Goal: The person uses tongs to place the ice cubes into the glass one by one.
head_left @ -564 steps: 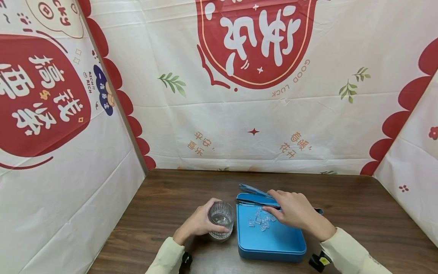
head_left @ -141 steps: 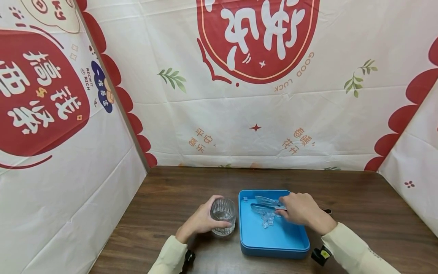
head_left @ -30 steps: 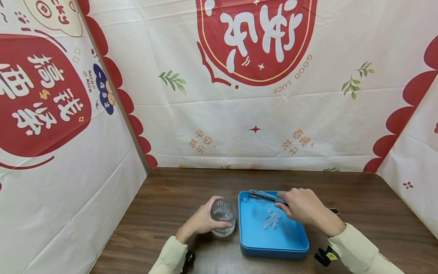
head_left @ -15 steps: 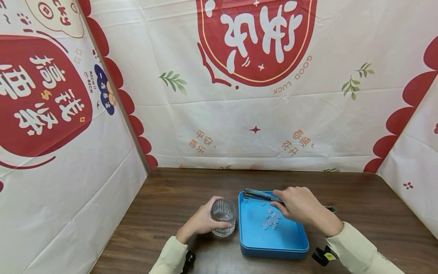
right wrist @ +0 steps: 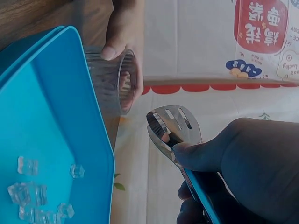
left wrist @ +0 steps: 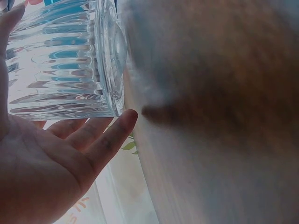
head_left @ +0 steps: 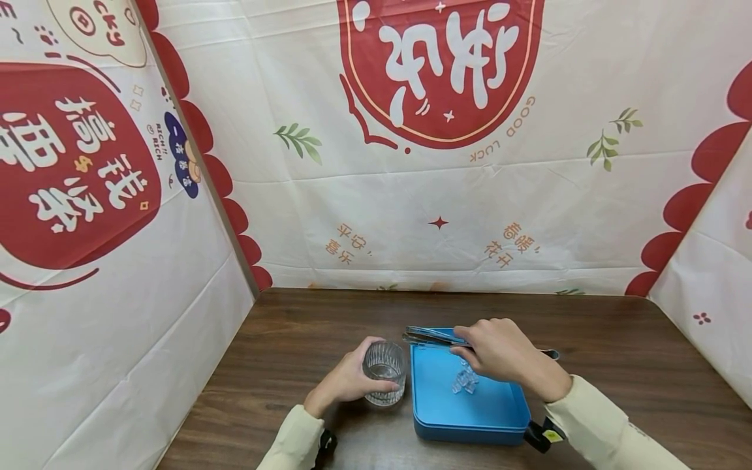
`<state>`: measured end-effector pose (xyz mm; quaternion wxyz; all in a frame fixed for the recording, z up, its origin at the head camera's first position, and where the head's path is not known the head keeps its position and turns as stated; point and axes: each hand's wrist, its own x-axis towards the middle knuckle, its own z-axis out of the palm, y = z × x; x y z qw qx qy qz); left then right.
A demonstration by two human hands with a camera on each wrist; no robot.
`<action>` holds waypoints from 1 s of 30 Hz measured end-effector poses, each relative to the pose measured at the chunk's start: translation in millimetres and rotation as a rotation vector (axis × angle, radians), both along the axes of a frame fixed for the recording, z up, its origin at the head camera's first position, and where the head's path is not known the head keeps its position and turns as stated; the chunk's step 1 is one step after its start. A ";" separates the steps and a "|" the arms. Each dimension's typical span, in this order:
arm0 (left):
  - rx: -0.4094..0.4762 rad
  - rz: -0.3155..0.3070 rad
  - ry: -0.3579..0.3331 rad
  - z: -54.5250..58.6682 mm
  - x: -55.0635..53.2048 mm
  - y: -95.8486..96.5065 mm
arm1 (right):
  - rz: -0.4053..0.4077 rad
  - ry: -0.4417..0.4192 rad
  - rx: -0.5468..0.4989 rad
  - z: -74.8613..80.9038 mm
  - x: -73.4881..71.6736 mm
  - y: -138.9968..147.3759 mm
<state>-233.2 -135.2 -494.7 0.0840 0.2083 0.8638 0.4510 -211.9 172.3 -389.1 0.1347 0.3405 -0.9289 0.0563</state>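
Note:
My left hand (head_left: 346, 378) holds a clear ribbed glass (head_left: 384, 365), upright on the table. In the left wrist view the fingers (left wrist: 110, 142) lie along the glass (left wrist: 60, 65). My right hand (head_left: 502, 352) grips metal serving tongs (head_left: 429, 335), whose heads reach past the back left corner of the blue tray (head_left: 470, 427), above rim height. In the right wrist view the slotted tong heads (right wrist: 180, 123) are nearly together; whether anything sits between them I cannot tell. Several clear cubes (head_left: 466, 380) lie in the tray; others are partly hidden under the right hand and tongs.
The tray stands just right of the glass on a brown wood-grain table (head_left: 305, 313). White printed cloth (head_left: 382, 196) hangs behind and at both sides. A dark wrist device (head_left: 543, 435) sits by the right sleeve, close to the tray's front right corner.
My right hand has lifted the tongs from among the cubes and moved them left, from over the tray toward the glass. The left hand and glass have stayed in place.

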 end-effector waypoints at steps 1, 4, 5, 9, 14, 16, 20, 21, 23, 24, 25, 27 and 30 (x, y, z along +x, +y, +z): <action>0.001 -0.001 -0.001 0.2 -0.1 0.2 | 0.004 0.001 -0.001 0.1 -0.2 -1.4; 0.002 -0.004 0.003 0.5 -0.3 0.6 | 0.014 -0.007 -0.005 0.0 -0.6 -6.0; 0.002 -0.005 0.005 0.6 -0.3 0.7 | 0.018 -0.010 -0.006 -0.2 -0.7 -7.6; 0.003 -0.004 0.011 0.6 -0.4 0.9 | 0.030 -0.017 -0.007 -1.0 -0.7 -13.9; 0.005 0.000 0.004 0.6 -0.2 0.9 | 0.044 -0.010 -0.008 -2.4 -1.4 -20.7; 0.002 0.002 0.004 0.6 -0.2 0.8 | 0.051 -0.008 -0.008 -3.0 -1.8 -23.1; -0.002 0.008 0.006 0.3 -0.2 0.6 | 0.062 -0.003 -0.006 -4.2 -2.8 -27.0; -0.002 0.009 0.004 0.2 -0.1 0.6 | 0.062 -0.004 -0.005 -4.4 -3.0 -27.8; 0.000 0.008 0.003 -0.1 -0.3 0.5 | 0.059 -0.007 -0.002 -5.0 -3.4 -29.1; 0.001 0.008 0.002 -0.1 -0.3 0.5 | 0.058 -0.008 0.001 -5.3 -3.5 -29.5; 0.000 0.008 0.001 -0.1 -0.2 0.4 | 0.057 -0.012 0.002 -5.7 -3.8 -29.9; -0.003 0.008 0.001 0.1 -0.3 0.3 | 0.055 -0.026 0.004 -6.2 -4.2 -30.8; -0.014 0.010 0.001 0.5 0.0 0.1 | 0.061 -0.037 0.000 -7.2 -4.5 -31.7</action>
